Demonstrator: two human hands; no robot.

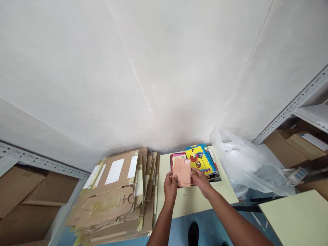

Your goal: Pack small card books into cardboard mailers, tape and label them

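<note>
Two opposite edges of a peach booklet [182,173] are pinched, one by the left hand [170,188], one by the right hand [201,181], probably to keep it flat, above the table [176,208] near colourful books [200,159]

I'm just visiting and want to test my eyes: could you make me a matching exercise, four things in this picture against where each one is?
Things
1. salmon-pink booklet
2. stack of flattened cardboard boxes
3. translucent plastic bag
4. yellow illustrated book

Places
A. farthest right of the four
B. lying on other books, just beyond the right hand
C. held between the left hand and the right hand
D. farthest left of the four

Right pairs: 1-C, 2-D, 3-A, 4-B
</note>
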